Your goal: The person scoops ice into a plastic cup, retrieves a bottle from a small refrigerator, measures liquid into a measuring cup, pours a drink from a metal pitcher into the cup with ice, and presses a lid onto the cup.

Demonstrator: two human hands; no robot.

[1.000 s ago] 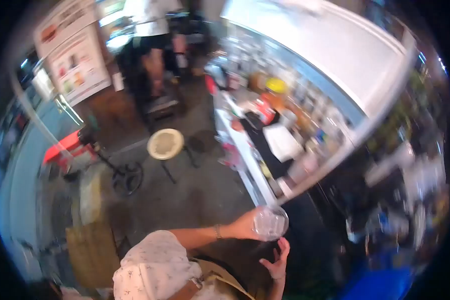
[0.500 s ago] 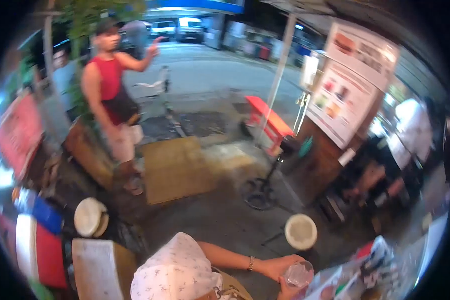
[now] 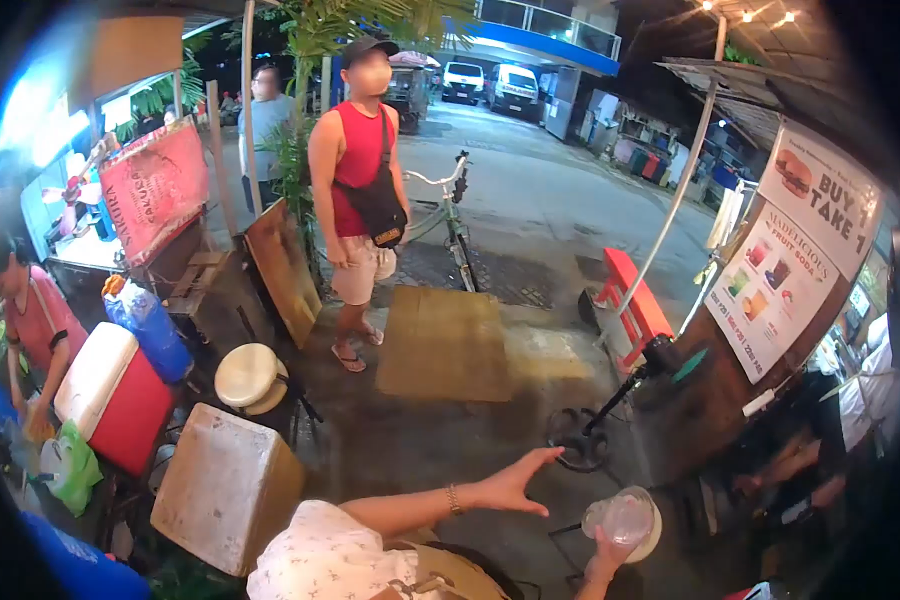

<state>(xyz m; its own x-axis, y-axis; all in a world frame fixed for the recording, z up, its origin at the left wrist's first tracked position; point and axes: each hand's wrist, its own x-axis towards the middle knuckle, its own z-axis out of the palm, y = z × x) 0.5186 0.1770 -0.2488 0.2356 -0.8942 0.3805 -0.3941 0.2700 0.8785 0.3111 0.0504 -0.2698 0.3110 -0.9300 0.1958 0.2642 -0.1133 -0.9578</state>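
Note:
My left hand (image 3: 515,485) is off to the left of the cup, its fingers and thumb spread and nothing in them. A bracelet circles that wrist, and a white patterned sleeve covers the upper arm. My right hand (image 3: 610,556) grips a clear plastic cup (image 3: 625,518) from below. What the cup holds, if anything, I cannot make out. Behind and beneath the cup in view is a round-topped stool (image 3: 654,540), mostly covered by it.
A person in a red tank top (image 3: 361,160) stands ahead beside a brown mat (image 3: 443,345). To the left are a round stool (image 3: 251,377), a worn box (image 3: 225,480) and a red-and-white cooler (image 3: 120,395). A red bench (image 3: 635,305), black stand (image 3: 580,445) and signboard (image 3: 785,280) occupy the right.
My left hand has come away from the cup and opened; my right hand keeps the cup. The view has swung left. The standing person's raised arm is now down.

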